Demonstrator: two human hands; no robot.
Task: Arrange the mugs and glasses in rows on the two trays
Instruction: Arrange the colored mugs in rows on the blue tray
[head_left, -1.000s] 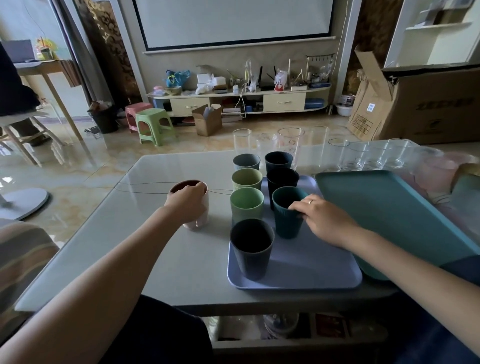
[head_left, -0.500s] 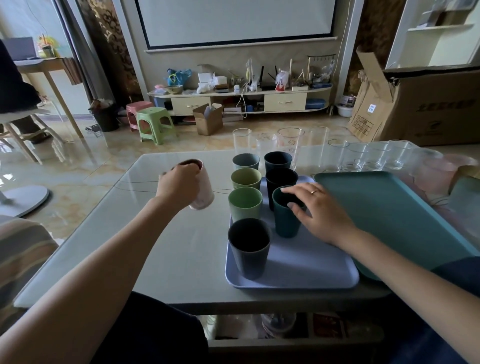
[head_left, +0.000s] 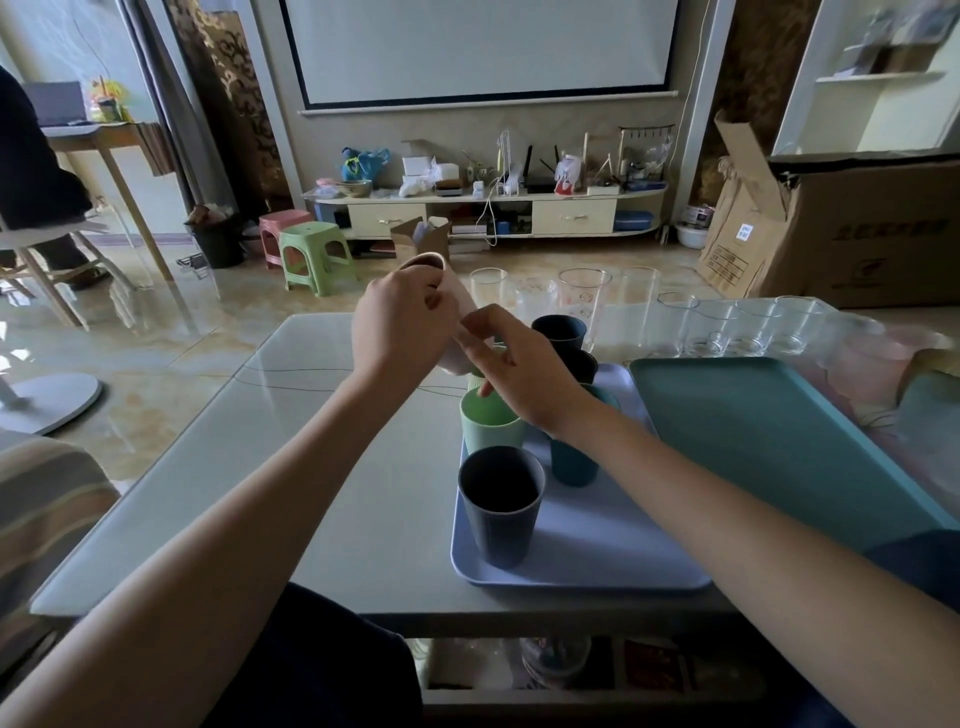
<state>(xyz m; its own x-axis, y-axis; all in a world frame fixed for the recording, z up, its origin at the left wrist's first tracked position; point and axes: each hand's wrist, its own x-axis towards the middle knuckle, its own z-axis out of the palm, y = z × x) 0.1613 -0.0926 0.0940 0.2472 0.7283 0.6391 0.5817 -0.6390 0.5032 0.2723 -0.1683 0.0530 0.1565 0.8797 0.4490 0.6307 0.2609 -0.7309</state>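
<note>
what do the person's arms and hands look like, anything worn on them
Both forearms are bare, with no sleeves, watch or bracelet in view. The left hand shows no ring or glove. The right hand is ungloved too; whether it wears a ring cannot be told from this angle.

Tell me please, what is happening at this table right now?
A person is sorting cups. The left hand holds a pink mug tilted in the air, and the right hand reaches to it. Several mugs already stand on the lilac tray. The teal tray is bare, the glasses wait behind.
</note>
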